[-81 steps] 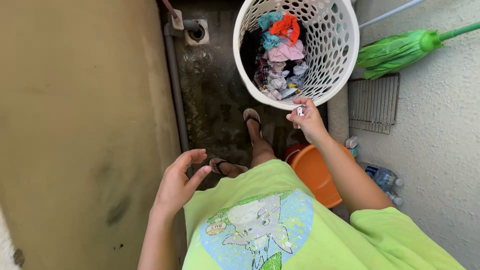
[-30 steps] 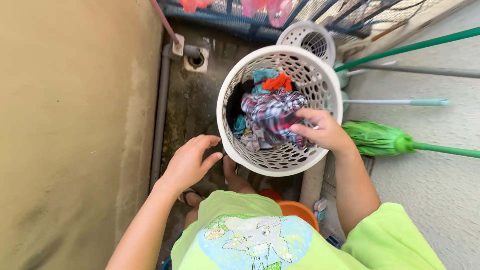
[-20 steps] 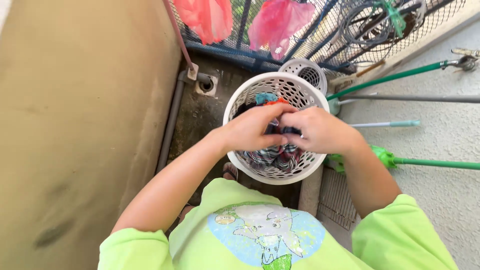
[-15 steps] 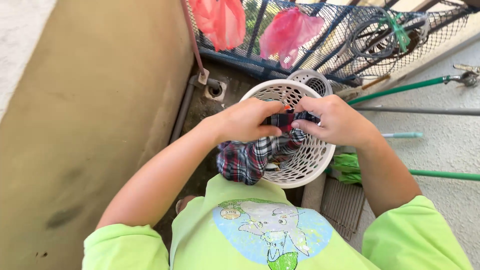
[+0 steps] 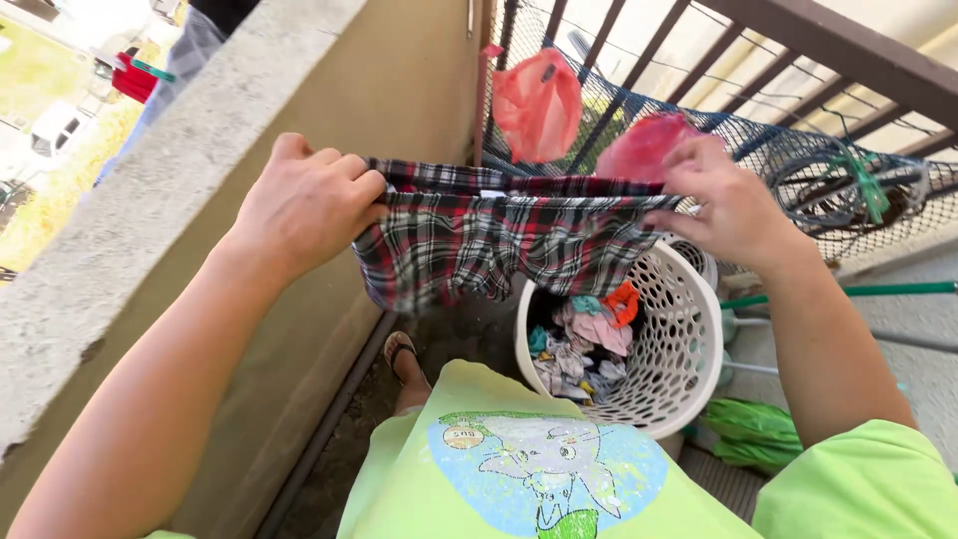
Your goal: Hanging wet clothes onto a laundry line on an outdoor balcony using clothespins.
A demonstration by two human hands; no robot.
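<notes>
A tan balcony wall (image 5: 299, 329) with a rough concrete top ran along the person's left, and a railing hung with dark netting (image 5: 798, 150) closed the far end, two pink plastic bags (image 5: 539, 100) tied against it. Below stood a white perforated laundry basket (image 5: 684, 349) holding a jumble of small coloured clothes (image 5: 589, 339), with a green mop head (image 5: 748, 434) lying just beside it on the floor. Above the basket, a red, white and dark plaid garment (image 5: 499, 240) was stretched out flat between both hands. The left hand (image 5: 304, 205) was closed in a fist around one end of its waistband; the right hand (image 5: 733, 205) pinched the other end between thumb and fingers.
</notes>
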